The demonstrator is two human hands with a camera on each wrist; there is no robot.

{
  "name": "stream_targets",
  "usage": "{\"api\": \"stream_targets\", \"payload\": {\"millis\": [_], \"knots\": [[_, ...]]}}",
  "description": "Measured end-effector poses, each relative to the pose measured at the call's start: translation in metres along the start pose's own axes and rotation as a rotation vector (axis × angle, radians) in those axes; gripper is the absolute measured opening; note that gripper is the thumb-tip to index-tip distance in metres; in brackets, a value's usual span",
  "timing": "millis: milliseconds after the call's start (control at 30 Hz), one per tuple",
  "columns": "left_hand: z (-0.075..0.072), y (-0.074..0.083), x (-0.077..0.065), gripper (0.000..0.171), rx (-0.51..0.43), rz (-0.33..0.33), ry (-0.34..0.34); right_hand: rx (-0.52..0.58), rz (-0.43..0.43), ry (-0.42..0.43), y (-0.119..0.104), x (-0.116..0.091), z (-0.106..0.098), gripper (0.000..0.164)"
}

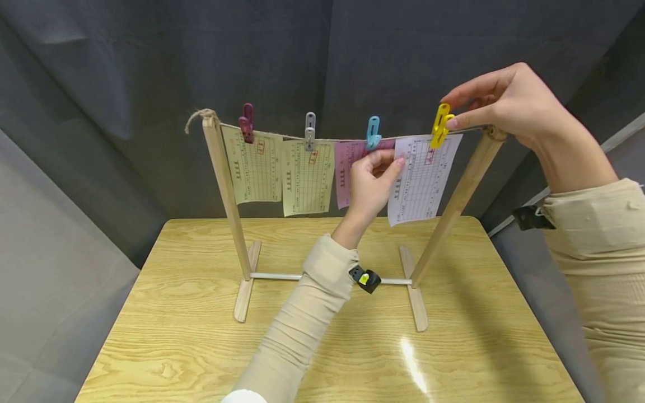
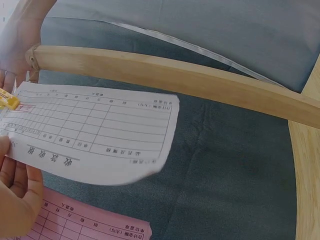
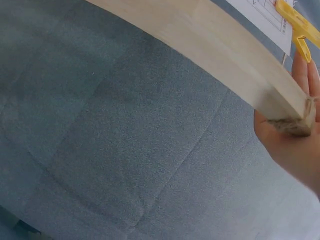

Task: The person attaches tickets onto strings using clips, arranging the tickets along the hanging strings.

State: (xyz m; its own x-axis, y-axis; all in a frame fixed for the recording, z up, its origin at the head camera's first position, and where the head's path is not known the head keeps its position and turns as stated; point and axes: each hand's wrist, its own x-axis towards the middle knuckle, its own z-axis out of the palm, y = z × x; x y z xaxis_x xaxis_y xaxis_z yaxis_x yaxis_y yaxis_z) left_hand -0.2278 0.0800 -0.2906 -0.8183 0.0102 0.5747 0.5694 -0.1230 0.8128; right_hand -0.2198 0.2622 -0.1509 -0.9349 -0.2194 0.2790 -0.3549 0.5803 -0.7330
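Observation:
A white printed receipt slip (image 1: 422, 182) hangs from a string at the right end of a wooden rack. My left hand (image 1: 372, 179) pinches its left edge between thumb and fingers, overlapping a pink slip (image 1: 344, 176) behind. With thumb and fingertips, my right hand (image 1: 521, 106) grips a yellow clothespin (image 1: 440, 126) over the white slip's top edge and the string. In the left wrist view the white slip (image 2: 100, 135) stretches out from my left fingers, its far corner curling. The yellow clothespin (image 3: 300, 27) also shows at the right wrist view's upper right.
A blue clothespin (image 1: 373, 133) holds the pink slip. Grey (image 1: 309, 131) and maroon (image 1: 247, 123) clothespins hold two yellow slips further left. Wooden posts (image 1: 227, 190) carry the string, with a white bar (image 1: 274, 276) low between them, on a wooden table (image 1: 176, 347). Dark curtains hang behind.

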Motion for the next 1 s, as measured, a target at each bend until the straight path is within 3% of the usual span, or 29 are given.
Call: {"api": "stream_targets", "payload": {"millis": [267, 600, 767, 1000], "knots": [[-0.001, -0.002, 0.000, 0.013, -0.015, -0.004, 0.002, -0.029, -0.025, -0.032, 0.004, 0.000, 0.000, 0.044], [-0.004, -0.005, -0.001, 0.012, -0.003, -0.014, 0.012, 0.083, -0.041, -0.023, 0.010, -0.006, 0.000, 0.050], [-0.004, -0.006, -0.002, 0.013, -0.003, -0.017, 0.019, 0.184, -0.032, 0.098, 0.011, -0.016, 0.002, 0.050], [-0.006, -0.006, -0.006, 0.015, -0.034, -0.001, 0.034, 0.449, -0.176, 0.326, 0.018, -0.033, 0.008, 0.043]]}}
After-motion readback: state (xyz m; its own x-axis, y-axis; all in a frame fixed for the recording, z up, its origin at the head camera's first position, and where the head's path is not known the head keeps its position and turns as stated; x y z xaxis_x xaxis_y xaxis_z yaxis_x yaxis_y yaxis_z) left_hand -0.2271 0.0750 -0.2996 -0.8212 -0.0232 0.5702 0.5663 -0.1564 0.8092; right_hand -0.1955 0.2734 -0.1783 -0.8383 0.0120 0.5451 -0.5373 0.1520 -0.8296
